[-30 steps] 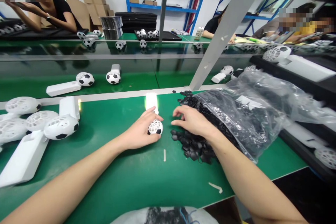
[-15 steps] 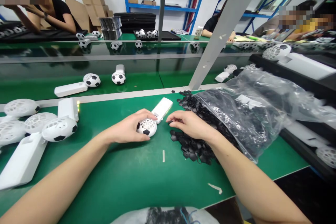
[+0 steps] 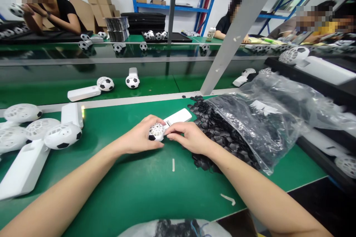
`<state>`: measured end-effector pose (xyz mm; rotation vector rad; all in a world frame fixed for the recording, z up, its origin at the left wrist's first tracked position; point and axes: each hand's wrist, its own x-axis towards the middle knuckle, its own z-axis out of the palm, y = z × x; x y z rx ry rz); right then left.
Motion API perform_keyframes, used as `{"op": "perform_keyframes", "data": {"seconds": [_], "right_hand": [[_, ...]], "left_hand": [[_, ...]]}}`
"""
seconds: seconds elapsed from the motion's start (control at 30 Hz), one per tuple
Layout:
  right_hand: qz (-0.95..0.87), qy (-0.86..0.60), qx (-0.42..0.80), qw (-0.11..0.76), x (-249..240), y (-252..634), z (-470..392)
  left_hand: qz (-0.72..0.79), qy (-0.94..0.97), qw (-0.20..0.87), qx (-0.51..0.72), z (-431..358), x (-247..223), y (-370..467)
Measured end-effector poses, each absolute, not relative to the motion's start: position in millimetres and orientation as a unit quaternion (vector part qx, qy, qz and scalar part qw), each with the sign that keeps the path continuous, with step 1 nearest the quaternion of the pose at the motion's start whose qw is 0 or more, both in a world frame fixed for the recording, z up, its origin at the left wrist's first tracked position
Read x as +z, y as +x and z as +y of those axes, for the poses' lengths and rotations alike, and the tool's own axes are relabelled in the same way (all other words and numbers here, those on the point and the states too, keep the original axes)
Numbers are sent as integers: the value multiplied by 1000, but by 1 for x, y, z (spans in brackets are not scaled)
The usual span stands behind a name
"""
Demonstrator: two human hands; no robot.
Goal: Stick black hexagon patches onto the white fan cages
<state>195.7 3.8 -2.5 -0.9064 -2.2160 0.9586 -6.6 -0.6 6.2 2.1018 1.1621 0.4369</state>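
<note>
My left hand (image 3: 143,135) is curled around the round head of a white handheld fan (image 3: 156,132) with a soccer-ball pattern, steadying it on the green bench. The fan's white handle (image 3: 179,116) points away to the right. My right hand (image 3: 187,136) is closed in a pinch, its fingertips touching the right side of the fan head. The small black piece in that pinch is mostly hidden by the fingers. Beside my right hand, a heap of black pentagon pieces (image 3: 222,133) spills from a clear plastic bag (image 3: 258,118).
Several more soccer-ball fans (image 3: 62,135) lie at the left. A conveyor belt (image 3: 155,70) carrying fans runs beyond the bench, crossed by a slanted grey post (image 3: 225,44). Black trays (image 3: 328,81) stand at the right. Co-workers sit across the belt.
My right hand has moved left from the heap's edge to the fan head. The fan has turned, its handle swinging rightward. Fans on the belt have shifted.
</note>
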Motion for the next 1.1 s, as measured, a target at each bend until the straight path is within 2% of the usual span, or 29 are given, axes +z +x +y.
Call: {"op": "perform_keyframes", "data": {"seconds": [0.23, 0.37, 0.53, 0.67, 0.87, 1.1], "right_hand": [[-748, -355, 451, 334, -19, 185, 6], [-656, -358, 576, 332, -28, 184, 8], [-604, -366, 630, 324, -27, 182, 9], [-599, -368, 633, 325, -27, 181, 7], [-647, -402, 550, 343, -28, 179, 2], [-632, -400, 571, 338, -28, 178, 2]], "left_hand": [[479, 791, 299, 234, -6, -1, 4], [482, 786, 299, 246, -6, -2, 5], [480, 781, 301, 262, -5, -3, 5], [477, 781, 302, 265, -4, -3, 5], [445, 804, 274, 285, -4, -9, 4], [441, 812, 258, 281, -3, -12, 4]]}}
